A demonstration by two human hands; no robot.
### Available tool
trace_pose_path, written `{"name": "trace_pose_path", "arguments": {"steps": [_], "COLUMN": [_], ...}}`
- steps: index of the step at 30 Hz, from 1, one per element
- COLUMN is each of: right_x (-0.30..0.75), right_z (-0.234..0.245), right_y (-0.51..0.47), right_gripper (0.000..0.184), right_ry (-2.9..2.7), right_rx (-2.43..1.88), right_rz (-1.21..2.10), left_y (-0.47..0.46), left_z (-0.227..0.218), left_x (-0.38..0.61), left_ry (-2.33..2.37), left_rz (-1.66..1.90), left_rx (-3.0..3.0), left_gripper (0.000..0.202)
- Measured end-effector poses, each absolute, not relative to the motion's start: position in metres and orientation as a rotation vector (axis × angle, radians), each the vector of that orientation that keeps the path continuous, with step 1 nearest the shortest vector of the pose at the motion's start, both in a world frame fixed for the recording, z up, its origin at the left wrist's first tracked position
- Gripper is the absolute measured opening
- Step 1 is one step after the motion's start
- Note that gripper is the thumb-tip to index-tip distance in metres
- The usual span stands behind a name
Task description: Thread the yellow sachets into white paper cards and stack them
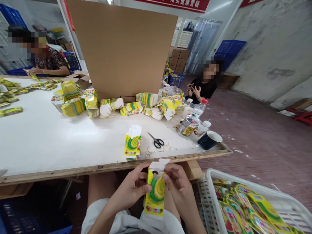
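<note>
A yellow and green printed carton [156,191] with raised white flaps is held over my lap, just off the table's front edge. My left hand [134,185] grips its left side, thumb on the printed front. On the other side my right hand [176,180] holds the upper right edge near the flaps. A short stack of flat cartons [133,143] lies on the table in front of me. Black-handled scissors [157,140] and several loose rubber bands [149,151] lie to its right.
Bundles of flat cartons [130,109] line the table before a tall cardboard sheet [124,48]. Bottles, a jar [188,126] and a dark mug [209,139] stand at the right edge. A white basket [207,195] of filled packs is at my right. Two people [52,61] sit beyond.
</note>
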State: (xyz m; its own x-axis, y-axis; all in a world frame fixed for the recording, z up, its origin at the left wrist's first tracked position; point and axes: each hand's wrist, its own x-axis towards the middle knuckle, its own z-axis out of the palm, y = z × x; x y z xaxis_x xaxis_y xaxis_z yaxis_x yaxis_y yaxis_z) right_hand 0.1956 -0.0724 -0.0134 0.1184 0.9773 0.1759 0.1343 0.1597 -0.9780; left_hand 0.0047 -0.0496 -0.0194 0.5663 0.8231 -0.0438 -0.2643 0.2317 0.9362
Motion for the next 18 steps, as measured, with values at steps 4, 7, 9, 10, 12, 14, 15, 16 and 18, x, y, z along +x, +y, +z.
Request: {"name": "trace_pose_path", "arguments": {"steps": [4, 7, 9, 10, 12, 14, 15, 16, 18], "right_x": [0.205, 0.21, 0.208, 0.207, 0.202, 0.198, 0.196, 0.195, 0.193], "right_z": [-0.008, -0.004, -0.004, -0.006, -0.01, -0.014, -0.016, -0.017, -0.018], "right_y": [-0.072, -0.072, -0.072, -0.072, -0.07, -0.069, -0.069, -0.069, -0.07], "right_gripper": [0.035, 0.039, 0.044, 0.046, 0.045, 0.039, 0.035, 0.032, 0.031], "right_ry": [-1.247, -1.327, -1.342, -1.355, -1.397, -1.446, -1.468, -1.487, -1.526], "right_rx": [-1.272, -1.303, -1.316, -1.323, -1.347, -1.399, -1.435, -1.47, -1.511], "right_rz": [0.996, 1.132, 1.169, 1.177, 1.164, 1.08, 1.014, 0.947, 0.845], "left_y": [-0.047, -0.046, -0.047, -0.048, -0.049, -0.05, -0.049, -0.049, -0.047], "left_z": [-0.023, -0.026, -0.025, -0.024, -0.021, -0.019, -0.017, -0.017, -0.016], "left_x": [0.009, 0.009, 0.009, 0.009, 0.009, 0.009, 0.009, 0.009, 0.008], "left_ry": [0.75, 0.79, 0.791, 0.786, 0.777, 0.765, 0.755, 0.741, 0.717], "left_rz": [0.91, 0.93, 0.905, 0.892, 0.874, 0.861, 0.851, 0.843, 0.846], "left_rx": [1.242, 1.271, 1.311, 1.339, 1.397, 1.429, 1.425, 1.407, 1.337], "left_gripper": [0.043, 0.043, 0.044, 0.045, 0.047, 0.05, 0.05, 0.051, 0.05]}}
